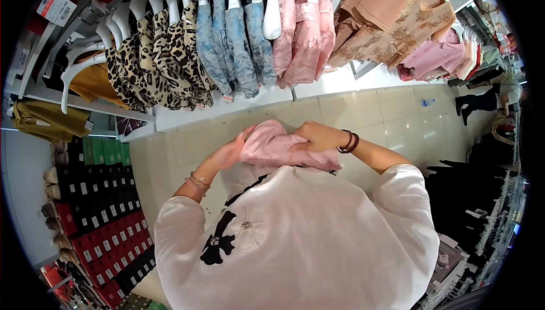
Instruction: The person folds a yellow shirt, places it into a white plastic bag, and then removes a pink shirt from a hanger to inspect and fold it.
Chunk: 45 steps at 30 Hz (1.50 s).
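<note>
A pink patterned garment (267, 145) is bunched up in front of my chest, its cloth matching the pink pieces on the rack. My left hand (230, 152) grips its left side, with some fingers hidden by the fabric. On the upper right part of the cloth, my right hand (315, 137) is closed with the fingers bent into it. The garment's lower edge hangs close to my white top (318, 225).
Ahead, a rack carries leopard-print garments (164, 60), blue garments (241, 49), pink garments (304, 43) and peach garments (392, 15) on white hangers. Shoe boxes (105, 219) are stacked at left. Dark clothes (460, 196) hang at right. A bottle (427, 102) lies on the tiles near another person (488, 100).
</note>
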{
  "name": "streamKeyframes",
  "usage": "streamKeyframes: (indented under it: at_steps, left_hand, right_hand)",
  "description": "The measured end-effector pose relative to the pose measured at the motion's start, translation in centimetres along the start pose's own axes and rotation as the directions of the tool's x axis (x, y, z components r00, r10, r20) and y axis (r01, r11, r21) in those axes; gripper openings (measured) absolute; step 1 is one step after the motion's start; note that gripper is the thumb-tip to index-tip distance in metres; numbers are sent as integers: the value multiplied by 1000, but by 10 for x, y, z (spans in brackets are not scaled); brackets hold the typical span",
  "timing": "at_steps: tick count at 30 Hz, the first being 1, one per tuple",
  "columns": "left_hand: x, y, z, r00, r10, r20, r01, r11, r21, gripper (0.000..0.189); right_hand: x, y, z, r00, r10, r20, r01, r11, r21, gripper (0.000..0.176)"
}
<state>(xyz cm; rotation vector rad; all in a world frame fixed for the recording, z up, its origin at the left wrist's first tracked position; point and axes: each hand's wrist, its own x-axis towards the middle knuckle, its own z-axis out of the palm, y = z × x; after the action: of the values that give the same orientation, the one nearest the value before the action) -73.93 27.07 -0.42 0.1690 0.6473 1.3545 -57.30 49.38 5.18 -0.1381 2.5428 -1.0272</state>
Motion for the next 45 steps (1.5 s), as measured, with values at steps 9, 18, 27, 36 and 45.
streamKeyframes:
  at_steps: [9,18,27,36,45]
  left_hand:
    - [28,16,-3,573,717,-397,-99,542,835,95]
    - [82,-33,18,951,258,-172,-301,899,-317,83]
    - [47,-39,41,683,558,-471,-673,731,-111,77]
    - [20,-99,107,-276,767,-579,-339,486,805,70]
    - [-23,-209,211,-886,422,-194,225,754,617,64]
  right_hand:
    - [-2,48,-39,939,313,-141,2,405,914,26]
    - [41,33,-67,909,298,-292,147,426,893,31]
    - [83,-5,-36,989,24,146,-139,-175,975,48]
    - [93,-48,-5,849,-283,445,-330,373,867,35]
    - [64,-133,98,346,-448,824,-622,548,559,30]
